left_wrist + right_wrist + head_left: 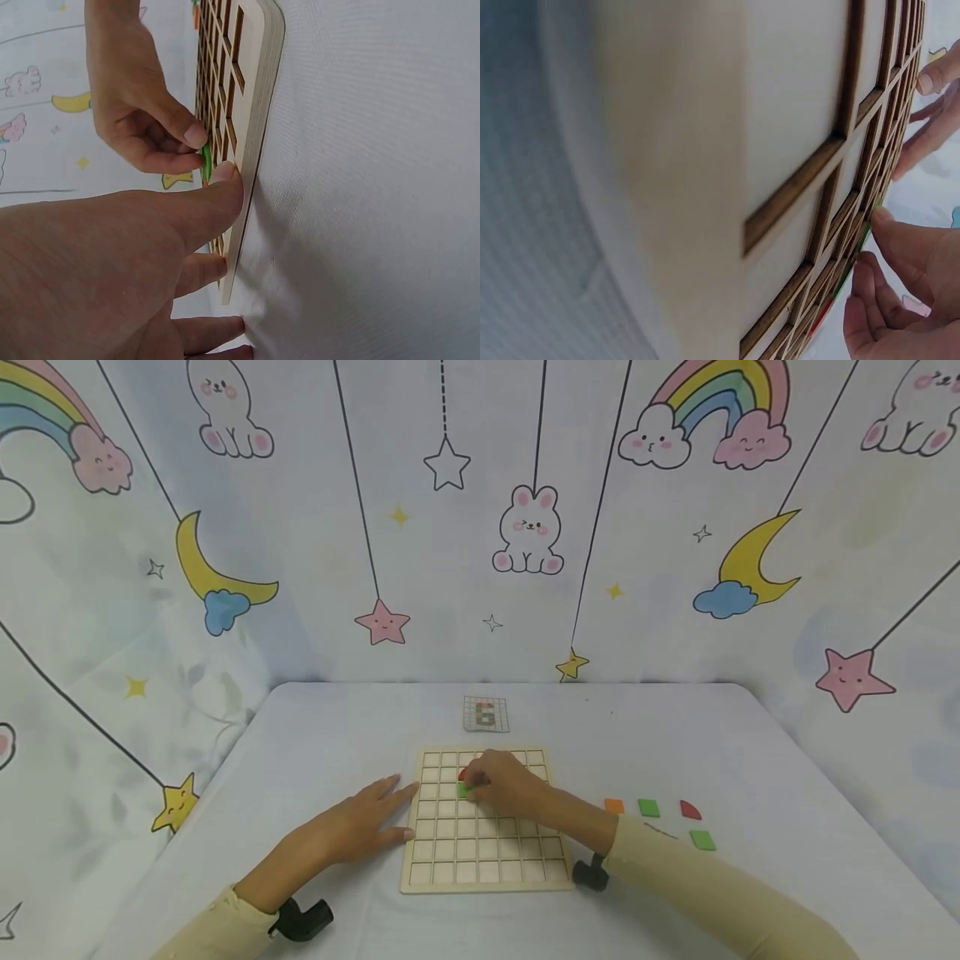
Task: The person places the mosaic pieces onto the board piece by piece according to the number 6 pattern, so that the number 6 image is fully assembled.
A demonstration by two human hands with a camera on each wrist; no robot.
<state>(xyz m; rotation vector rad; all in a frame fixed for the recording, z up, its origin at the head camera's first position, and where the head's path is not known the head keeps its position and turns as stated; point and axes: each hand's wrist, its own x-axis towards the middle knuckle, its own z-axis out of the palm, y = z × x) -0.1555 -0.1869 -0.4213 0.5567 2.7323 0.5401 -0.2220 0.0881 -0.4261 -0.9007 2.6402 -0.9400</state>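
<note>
A wooden grid board (486, 887) with square cells lies flat on the white table. My right hand (510, 783) reaches over its upper part and pinches a green square tile (462, 790) between thumb and fingertips, low at the cells. Just beyond that tile, a red quarter-round piece (462, 773) shows on the board, partly covered by the hand. At the board's left edge my left hand (360, 820) rests with fingers spread. In the left wrist view its thumb (225, 180) touches the board's rim, while two other fingertips are down on the cloth.
Right of the board lie an orange square tile (614, 806), a green tile (648, 808), a red quarter-round piece (691, 810) and another green tile (702, 840). Behind the board is a small gridded card (486, 714) with a letter G. A patterned curtain (450, 568) surrounds the table.
</note>
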